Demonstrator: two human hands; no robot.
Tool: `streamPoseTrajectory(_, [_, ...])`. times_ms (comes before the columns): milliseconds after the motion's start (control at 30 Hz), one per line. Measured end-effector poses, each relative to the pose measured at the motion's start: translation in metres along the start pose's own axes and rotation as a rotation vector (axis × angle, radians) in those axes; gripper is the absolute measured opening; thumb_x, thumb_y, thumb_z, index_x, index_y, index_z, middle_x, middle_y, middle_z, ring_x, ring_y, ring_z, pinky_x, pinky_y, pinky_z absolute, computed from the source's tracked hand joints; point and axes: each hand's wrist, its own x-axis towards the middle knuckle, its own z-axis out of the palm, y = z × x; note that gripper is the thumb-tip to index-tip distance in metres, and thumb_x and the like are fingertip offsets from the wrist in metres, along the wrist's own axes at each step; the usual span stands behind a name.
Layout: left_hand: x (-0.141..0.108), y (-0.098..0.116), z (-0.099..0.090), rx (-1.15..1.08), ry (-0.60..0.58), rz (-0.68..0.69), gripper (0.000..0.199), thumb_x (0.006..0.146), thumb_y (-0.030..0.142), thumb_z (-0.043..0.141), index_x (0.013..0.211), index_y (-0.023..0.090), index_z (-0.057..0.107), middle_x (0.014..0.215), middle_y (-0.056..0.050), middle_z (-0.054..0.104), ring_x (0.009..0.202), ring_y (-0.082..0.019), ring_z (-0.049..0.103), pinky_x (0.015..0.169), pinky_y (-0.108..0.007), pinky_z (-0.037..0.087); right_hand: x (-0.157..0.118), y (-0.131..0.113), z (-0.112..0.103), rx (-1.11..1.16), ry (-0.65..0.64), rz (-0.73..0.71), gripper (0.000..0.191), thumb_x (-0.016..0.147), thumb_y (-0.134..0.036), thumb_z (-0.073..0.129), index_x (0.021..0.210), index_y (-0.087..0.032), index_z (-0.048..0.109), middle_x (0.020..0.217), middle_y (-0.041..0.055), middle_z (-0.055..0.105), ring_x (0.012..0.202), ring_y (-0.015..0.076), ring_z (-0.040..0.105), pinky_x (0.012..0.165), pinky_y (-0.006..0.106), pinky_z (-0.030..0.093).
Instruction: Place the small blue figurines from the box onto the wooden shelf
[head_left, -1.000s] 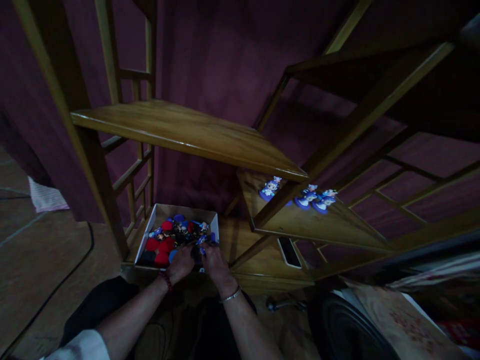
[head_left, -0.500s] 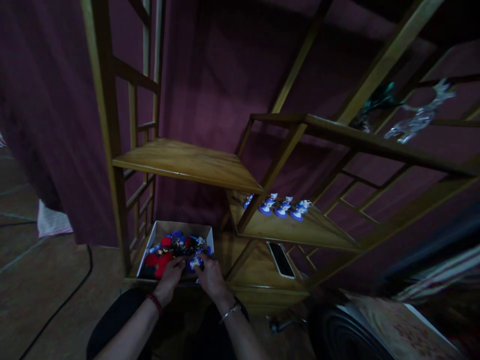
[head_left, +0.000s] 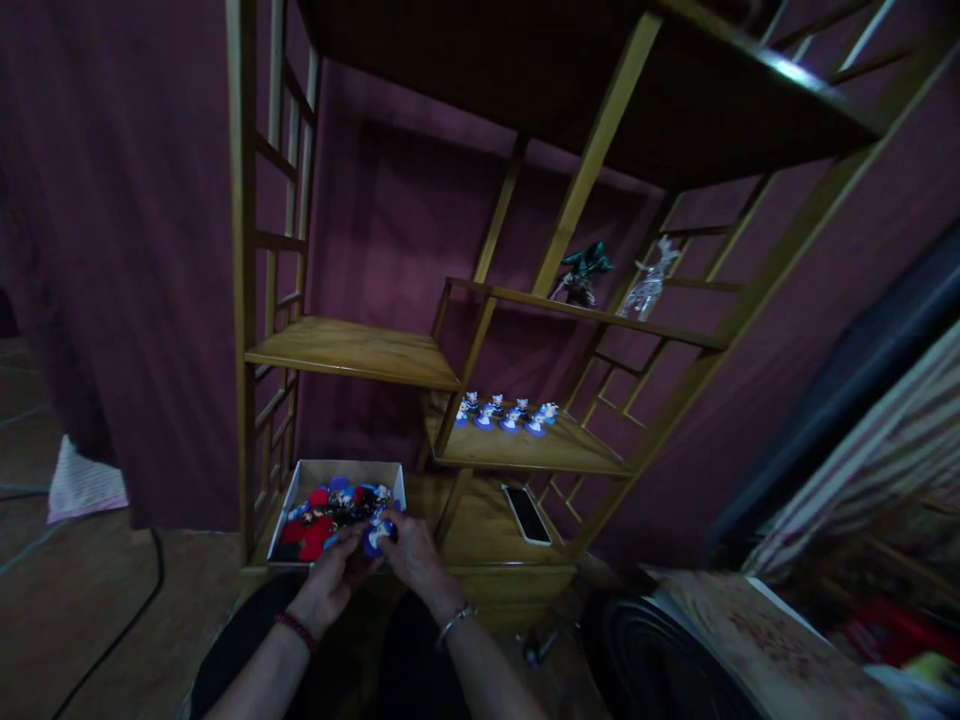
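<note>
A small figurine with a blue-purple base [head_left: 373, 540] is held between my two hands, just over the front edge of an open white box [head_left: 401, 487]. My right hand [head_left: 414, 552], with a silver bracelet at the wrist, pinches it from the right. From the left, my left hand [head_left: 335, 578], wearing a red bead bracelet, has its fingers closed at the figurine's lower side; its fingertips are partly hidden. Inside the box lies a jumble of red, black and blue figurines [head_left: 319, 530]. Similar figurines [head_left: 510, 418] stand in rows on a shelf to the right.
A wooden display rack [head_left: 352, 350] with stepped shelves surrounds the box. On its lower board lies a phone [head_left: 527, 515]. Higher up stand a clear deer ornament [head_left: 649, 285] and a dark green ornament [head_left: 585, 270]. A black cable [head_left: 142, 590] runs over the floor at left.
The camera view has lifted and shifted, showing more of the upper rack. Both hands have drawn slightly back toward me with the figurine, which is turned a little.
</note>
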Motion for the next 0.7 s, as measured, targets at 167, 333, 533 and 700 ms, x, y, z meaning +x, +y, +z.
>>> streamPoseTrajectory(167, [-0.014,-0.004,0.0,-0.044,0.002,0.021,0.018,0.078,0.006,0.041,0.079,0.016,0.057,0.076,-0.002,0.064,0.07,-0.013,0.063,0.075,-0.034,0.051,-0.013,-0.005,-0.004,0.032,-0.007,-0.017,0.032,0.072,-0.015,0.049,0.103,-0.021,0.059,0.09,0.0021,0.066,0.08,0.0127,0.061,0.073,0.019,0.043])
streamPoseTrajectory(333, [-0.021,-0.006,0.002,-0.021,0.015,0.046,0.022,0.078,0.002,0.04,0.08,0.015,0.058,0.081,-0.003,0.065,0.071,-0.013,0.063,0.072,-0.033,0.052,-0.017,-0.005,-0.003,0.039,0.006,-0.014,0.033,0.072,-0.015,0.049,0.103,-0.022,0.058,0.093,0.0028,0.065,0.083,0.0132,0.06,0.076,0.02,0.042])
streamPoseTrajectory(533, [-0.025,-0.002,0.009,-0.06,-0.006,0.092,0.017,0.075,0.001,0.045,0.079,0.011,0.058,0.076,-0.006,0.065,0.068,-0.016,0.063,0.069,-0.035,0.054,-0.014,-0.008,-0.009,0.088,0.037,-0.062,0.032,0.073,-0.018,0.048,0.103,-0.022,0.059,0.09,0.0022,0.066,0.08,0.0136,0.06,0.072,0.02,0.043])
streamPoseTrajectory(700, [-0.032,0.003,0.017,-0.09,-0.005,0.121,0.019,0.077,0.001,0.042,0.079,0.01,0.059,0.073,-0.005,0.064,0.064,-0.014,0.062,0.068,-0.034,0.054,-0.016,-0.015,-0.022,0.088,0.062,-0.097,0.03,0.073,-0.018,0.049,0.101,-0.022,0.06,0.091,0.0017,0.065,0.083,0.0139,0.059,0.075,0.021,0.042])
